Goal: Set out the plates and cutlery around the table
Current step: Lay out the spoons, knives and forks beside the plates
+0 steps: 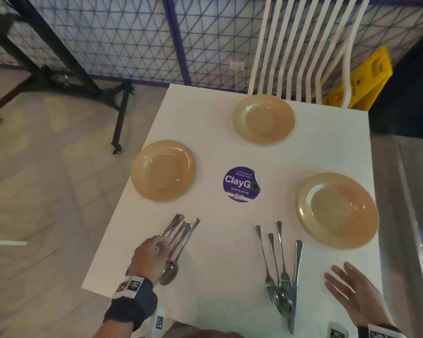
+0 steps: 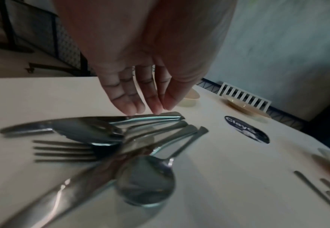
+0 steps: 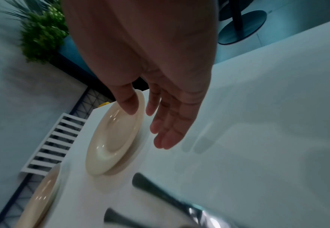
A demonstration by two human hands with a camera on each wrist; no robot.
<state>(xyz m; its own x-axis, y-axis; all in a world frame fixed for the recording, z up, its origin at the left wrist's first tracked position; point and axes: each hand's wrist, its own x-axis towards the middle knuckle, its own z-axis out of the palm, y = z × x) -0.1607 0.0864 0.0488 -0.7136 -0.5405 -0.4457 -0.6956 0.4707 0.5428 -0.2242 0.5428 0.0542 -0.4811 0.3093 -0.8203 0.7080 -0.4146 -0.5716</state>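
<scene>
Left hand (image 1: 150, 253) fingertips touching cutlery pile (image 1: 177, 236) | right hand (image 1: 352, 292) flat, fingers spread

A white square surface (image 1: 230, 240) stands on a pale tiled floor (image 1: 34, 191). At twelve o'clock a white slatted chair (image 1: 300, 45) backs onto a wire-mesh partition (image 1: 132, 40) with purple framing. A yellow floor sign (image 1: 366, 79) leans at one o'clock, black table legs (image 1: 119, 118) at ten. The right wrist view shows a green plant (image 3: 43, 34).

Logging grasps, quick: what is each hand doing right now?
Left hand: open, fingertips touching the left cutlery pile.
Right hand: open, holding nothing.
</scene>
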